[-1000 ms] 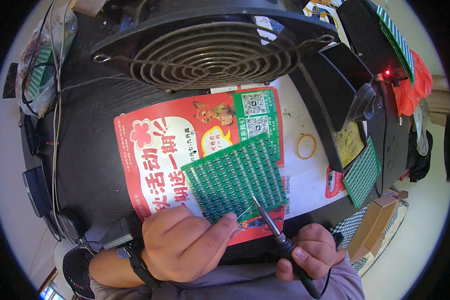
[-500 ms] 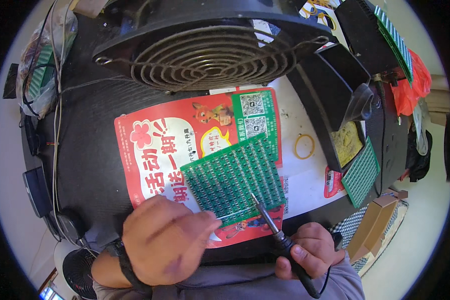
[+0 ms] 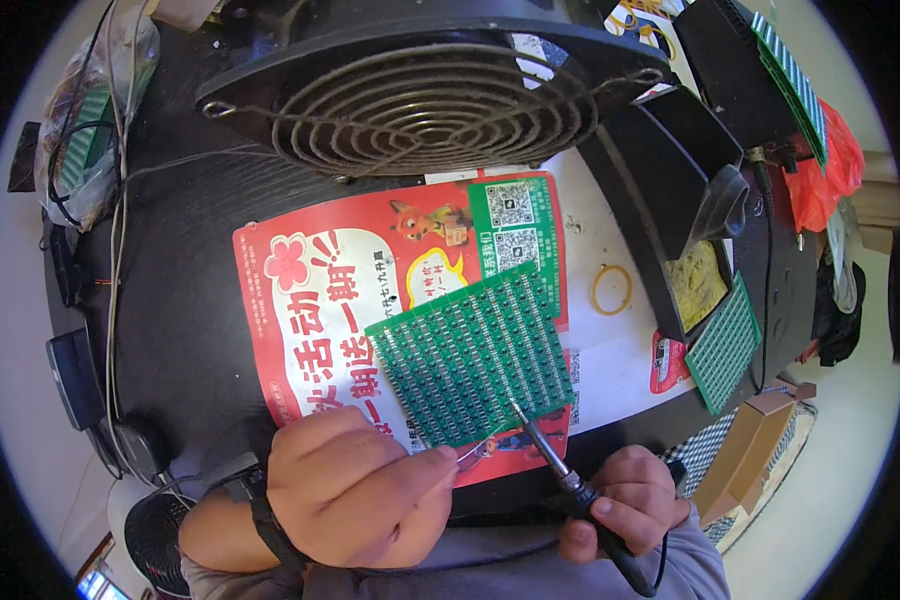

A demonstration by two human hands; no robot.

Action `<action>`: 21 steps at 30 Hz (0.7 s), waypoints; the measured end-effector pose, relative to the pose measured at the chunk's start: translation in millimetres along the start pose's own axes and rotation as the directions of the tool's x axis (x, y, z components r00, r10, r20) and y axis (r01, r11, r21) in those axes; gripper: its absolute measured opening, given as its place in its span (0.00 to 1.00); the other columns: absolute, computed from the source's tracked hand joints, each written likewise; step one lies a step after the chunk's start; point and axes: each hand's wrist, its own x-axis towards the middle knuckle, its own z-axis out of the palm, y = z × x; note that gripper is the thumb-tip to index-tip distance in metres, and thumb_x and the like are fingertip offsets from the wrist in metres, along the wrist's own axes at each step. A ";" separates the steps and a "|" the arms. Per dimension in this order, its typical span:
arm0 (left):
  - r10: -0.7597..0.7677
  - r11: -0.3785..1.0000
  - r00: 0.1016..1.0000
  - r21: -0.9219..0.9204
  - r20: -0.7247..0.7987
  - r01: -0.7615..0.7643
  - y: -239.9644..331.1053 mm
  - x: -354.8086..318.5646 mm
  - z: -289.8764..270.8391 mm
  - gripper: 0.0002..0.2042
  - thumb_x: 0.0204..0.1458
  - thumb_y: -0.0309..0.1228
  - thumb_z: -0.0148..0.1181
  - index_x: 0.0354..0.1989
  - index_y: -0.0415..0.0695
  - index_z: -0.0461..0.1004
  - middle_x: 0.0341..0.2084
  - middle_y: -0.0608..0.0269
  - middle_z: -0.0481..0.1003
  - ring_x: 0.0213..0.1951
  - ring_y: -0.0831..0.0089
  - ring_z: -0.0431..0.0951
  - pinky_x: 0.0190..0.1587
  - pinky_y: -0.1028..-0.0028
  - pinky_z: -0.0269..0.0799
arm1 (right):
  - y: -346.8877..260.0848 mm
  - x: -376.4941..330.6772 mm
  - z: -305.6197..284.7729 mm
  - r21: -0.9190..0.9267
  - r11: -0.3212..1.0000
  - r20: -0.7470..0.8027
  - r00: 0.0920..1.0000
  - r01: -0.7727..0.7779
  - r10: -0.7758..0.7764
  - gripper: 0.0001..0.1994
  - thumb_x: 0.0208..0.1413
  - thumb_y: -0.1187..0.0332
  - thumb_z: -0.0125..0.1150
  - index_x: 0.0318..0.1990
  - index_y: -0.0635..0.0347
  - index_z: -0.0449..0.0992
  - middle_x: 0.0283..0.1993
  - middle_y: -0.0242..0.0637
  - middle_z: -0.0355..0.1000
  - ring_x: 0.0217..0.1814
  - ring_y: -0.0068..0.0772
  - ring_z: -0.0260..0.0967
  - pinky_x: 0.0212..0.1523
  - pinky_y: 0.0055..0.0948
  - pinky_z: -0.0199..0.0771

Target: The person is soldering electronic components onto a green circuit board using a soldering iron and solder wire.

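— Since the last look, what moved?
— Left hand [image 3: 355, 490] slid right; its fingers pinch tweezers [image 3: 470, 455] at the green circuit board's [image 3: 470, 357] near edge.
— And the right hand [image 3: 625, 500]?
— Fingers wrapped round a soldering iron [image 3: 560, 475], tip on the board's near corner.
— Room?
— Board lies on a red flyer [image 3: 320, 300] mid-bench; a fan [image 3: 420, 95] crowds the far edge, white bench [image 3: 610, 350] open rightward.

Counter: black top [image 3: 185, 300] under my work
Floor: pale [image 3: 840, 480], to my right
Light: bright daylight, even
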 end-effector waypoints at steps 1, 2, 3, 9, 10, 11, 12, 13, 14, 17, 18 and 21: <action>-0.013 1.000 1.000 -0.004 0.020 0.013 0.0 -0.1 2.2 0.08 0.31 0.18 0.64 0.24 0.40 0.77 0.15 0.66 0.71 0.15 0.72 0.69 0.19 0.75 0.61 | -0.1 -0.1 -1.1 0.005 1.000 0.014 1.000 0.003 -0.003 0.11 0.36 0.69 0.69 0.28 0.62 0.75 0.18 0.30 0.65 0.17 0.27 0.60 0.15 0.25 0.62; -0.012 1.000 1.000 -0.005 0.020 0.013 -0.3 -0.2 3.6 0.08 0.31 0.18 0.64 0.24 0.40 0.77 0.15 0.66 0.71 0.15 0.72 0.69 0.19 0.75 0.61 | -0.5 0.5 -0.1 0.004 1.000 0.014 1.000 0.002 -0.002 0.11 0.36 0.69 0.69 0.28 0.62 0.75 0.18 0.30 0.65 0.17 0.27 0.60 0.15 0.25 0.62; -0.005 1.000 1.000 0.005 0.015 0.005 -0.6 -0.4 4.8 0.08 0.31 0.18 0.64 0.24 0.40 0.77 0.15 0.67 0.70 0.14 0.73 0.69 0.18 0.75 0.61 | -1.1 1.6 2.2 -0.005 1.000 0.001 1.000 -0.012 0.012 0.11 0.36 0.69 0.69 0.29 0.62 0.75 0.18 0.30 0.65 0.17 0.27 0.61 0.15 0.25 0.62; 0.006 0.999 1.000 0.035 0.016 -0.007 -1.5 -0.5 6.6 0.08 0.30 0.18 0.64 0.23 0.40 0.77 0.14 0.67 0.70 0.14 0.73 0.70 0.17 0.76 0.61 | -0.6 2.2 1.9 -0.008 1.000 0.022 1.000 -0.019 0.019 0.12 0.36 0.69 0.70 0.30 0.62 0.75 0.20 0.31 0.66 0.18 0.27 0.62 0.16 0.25 0.63; 0.013 0.999 1.000 0.040 0.013 -0.014 -1.6 -0.4 6.6 0.08 0.30 0.18 0.64 0.23 0.40 0.77 0.14 0.67 0.70 0.14 0.73 0.70 0.17 0.76 0.61 | -0.8 2.2 1.7 -0.007 1.000 0.031 0.999 -0.022 0.022 0.12 0.37 0.69 0.70 0.30 0.62 0.75 0.20 0.32 0.66 0.18 0.27 0.62 0.16 0.25 0.63; 0.013 0.999 1.000 0.040 0.013 -0.013 -1.5 -0.6 6.5 0.08 0.30 0.18 0.64 0.23 0.40 0.77 0.14 0.67 0.70 0.14 0.73 0.70 0.17 0.76 0.61 | -1.0 1.6 1.7 -0.007 1.000 0.031 0.999 -0.022 0.022 0.12 0.37 0.69 0.70 0.30 0.62 0.75 0.20 0.32 0.66 0.18 0.27 0.62 0.16 0.25 0.63; 0.014 0.999 1.000 0.042 0.013 -0.014 -1.3 -0.8 6.5 0.08 0.30 0.18 0.64 0.23 0.40 0.77 0.14 0.67 0.71 0.14 0.73 0.70 0.17 0.76 0.61 | -1.2 0.5 1.8 -0.005 1.000 0.022 0.999 -0.025 0.025 0.12 0.37 0.69 0.70 0.30 0.62 0.75 0.20 0.32 0.66 0.18 0.27 0.62 0.16 0.25 0.63; 0.015 0.999 1.000 0.043 0.012 -0.015 -1.2 -1.0 6.5 0.08 0.30 0.18 0.64 0.23 0.40 0.77 0.14 0.66 0.71 0.14 0.73 0.70 0.17 0.76 0.60 | -1.3 -0.1 1.8 -0.004 1.000 0.013 1.000 -0.027 0.027 0.12 0.37 0.69 0.70 0.30 0.62 0.75 0.20 0.32 0.66 0.18 0.28 0.62 0.16 0.25 0.64; 0.015 0.999 1.000 0.043 0.012 -0.015 -1.4 -1.1 6.4 0.08 0.30 0.18 0.64 0.23 0.40 0.77 0.14 0.66 0.71 0.14 0.73 0.70 0.17 0.76 0.60 | -1.5 0.1 1.5 -0.005 1.000 0.014 1.000 -0.028 0.028 0.12 0.37 0.69 0.70 0.30 0.62 0.75 0.20 0.32 0.66 0.18 0.28 0.62 0.16 0.25 0.64; 0.021 0.999 1.000 0.046 0.015 -0.022 -1.7 -2.3 5.8 0.09 0.30 0.18 0.64 0.24 0.39 0.77 0.14 0.66 0.71 0.14 0.73 0.69 0.17 0.76 0.60 | -2.4 0.1 1.1 -0.010 0.999 0.008 0.999 -0.032 0.032 0.12 0.37 0.69 0.70 0.30 0.62 0.75 0.19 0.31 0.66 0.18 0.28 0.62 0.16 0.25 0.64; 0.021 0.999 1.000 0.045 0.018 -0.022 -1.4 -2.5 5.4 0.09 0.30 0.18 0.64 0.24 0.39 0.77 0.14 0.66 0.71 0.14 0.73 0.69 0.17 0.76 0.61 | -3.1 -0.1 1.5 -0.011 0.999 0.002 0.999 -0.041 0.041 0.12 0.37 0.69 0.70 0.30 0.62 0.75 0.19 0.31 0.66 0.18 0.28 0.62 0.16 0.25 0.64; 0.023 0.999 0.999 0.038 0.022 -0.024 -2.3 -2.0 6.0 0.09 0.30 0.18 0.64 0.24 0.38 0.77 0.14 0.66 0.70 0.13 0.73 0.69 0.17 0.76 0.61 | -2.8 -0.4 2.6 -0.013 0.999 -0.007 0.999 -0.050 0.050 0.12 0.37 0.69 0.70 0.30 0.62 0.75 0.18 0.31 0.66 0.18 0.28 0.62 0.16 0.25 0.64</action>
